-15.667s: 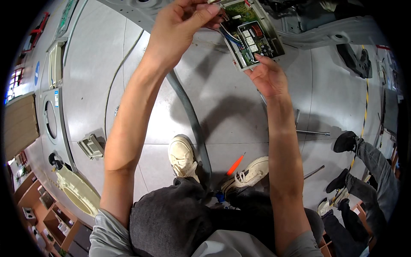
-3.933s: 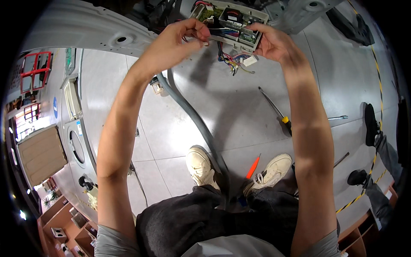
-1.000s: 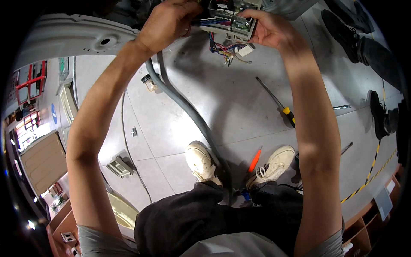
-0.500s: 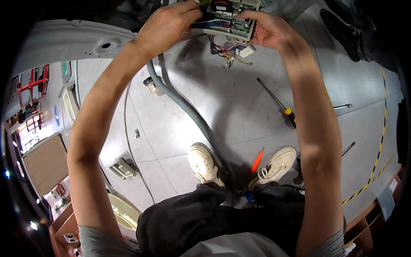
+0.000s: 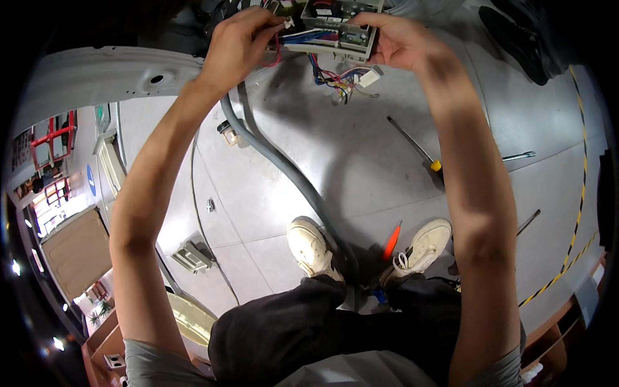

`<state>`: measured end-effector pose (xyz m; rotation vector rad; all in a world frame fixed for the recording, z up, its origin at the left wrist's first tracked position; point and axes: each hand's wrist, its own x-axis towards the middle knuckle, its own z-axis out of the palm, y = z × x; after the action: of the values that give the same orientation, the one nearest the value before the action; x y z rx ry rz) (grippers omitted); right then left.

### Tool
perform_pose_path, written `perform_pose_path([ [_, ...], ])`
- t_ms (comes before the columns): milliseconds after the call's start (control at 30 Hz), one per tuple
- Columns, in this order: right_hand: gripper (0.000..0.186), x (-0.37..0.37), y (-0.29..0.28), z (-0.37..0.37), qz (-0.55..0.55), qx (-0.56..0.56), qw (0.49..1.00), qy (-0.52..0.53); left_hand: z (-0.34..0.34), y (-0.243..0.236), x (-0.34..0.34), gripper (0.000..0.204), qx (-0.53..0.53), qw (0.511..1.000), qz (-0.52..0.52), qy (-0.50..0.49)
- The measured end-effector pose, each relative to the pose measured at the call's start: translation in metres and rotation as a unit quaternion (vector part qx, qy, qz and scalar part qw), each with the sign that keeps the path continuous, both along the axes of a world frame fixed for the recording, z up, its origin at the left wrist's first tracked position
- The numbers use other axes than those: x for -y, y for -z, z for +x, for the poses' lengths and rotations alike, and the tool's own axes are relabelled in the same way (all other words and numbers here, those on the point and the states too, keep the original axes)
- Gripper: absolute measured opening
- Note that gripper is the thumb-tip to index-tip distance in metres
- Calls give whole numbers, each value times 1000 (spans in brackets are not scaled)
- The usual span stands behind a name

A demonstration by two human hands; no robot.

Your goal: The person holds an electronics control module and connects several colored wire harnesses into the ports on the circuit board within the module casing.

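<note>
At the top of the head view, my right hand (image 5: 405, 44) grips the right end of a grey plastic circuit board housing (image 5: 369, 48), thumb on top and fingers beneath. My left hand (image 5: 237, 46) is pinched on a small white wire connector (image 5: 288, 23) at the housing's left side. A red wire (image 5: 278, 53) hangs below those fingers. Blue and white wires (image 5: 313, 37) run along the inside of the housing. From its lower edge dangles a bundle of coloured wires (image 5: 332, 79), with a larger white plug (image 5: 369, 78) on it.
A grey hose (image 5: 277, 161) curves across the floor to my shoes. Around lie a yellow-handled screwdriver (image 5: 412, 143), an orange pointed tool (image 5: 392, 241) and a grey plastic part (image 5: 191, 257). A metal panel (image 5: 122, 74) is at upper left; another person's shoe (image 5: 512, 42) is at upper right.
My left hand has moved slightly down and left, and the white connector and red wire now show at its fingers. The right hand keeps its grip on the housing.
</note>
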<state>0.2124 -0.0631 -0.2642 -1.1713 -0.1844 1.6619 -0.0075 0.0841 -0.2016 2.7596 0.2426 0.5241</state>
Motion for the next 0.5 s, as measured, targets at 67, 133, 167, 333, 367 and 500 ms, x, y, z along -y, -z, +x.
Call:
perform_pose_path([
  [67, 31, 1, -2, -1, -7, 12, 1000, 2, 1, 1, 0, 14, 5, 1000, 20, 0],
  [133, 31, 2, -2, -2, -4, 23, 1000, 6, 0, 1, 4, 15, 13, 1000, 7, -18],
  [167, 32, 3, -2, -4, -3, 28, 1000, 8, -1, 1, 7, 15, 15, 1000, 0, -26],
  [333, 20, 0, -4, -6, 3, -59, 997, 50, -2, 5, 14, 16, 45, 995, -55, -68],
  [367, 19, 0, -5, -6, 1, -62, 997, 48, -1, 5, 13, 16, 50, 996, -38, -59],
  [500, 18, -2, -7, -6, -1, -61, 997, 43, 2, 1, 12, 16, 14, 996, 89, -28],
])
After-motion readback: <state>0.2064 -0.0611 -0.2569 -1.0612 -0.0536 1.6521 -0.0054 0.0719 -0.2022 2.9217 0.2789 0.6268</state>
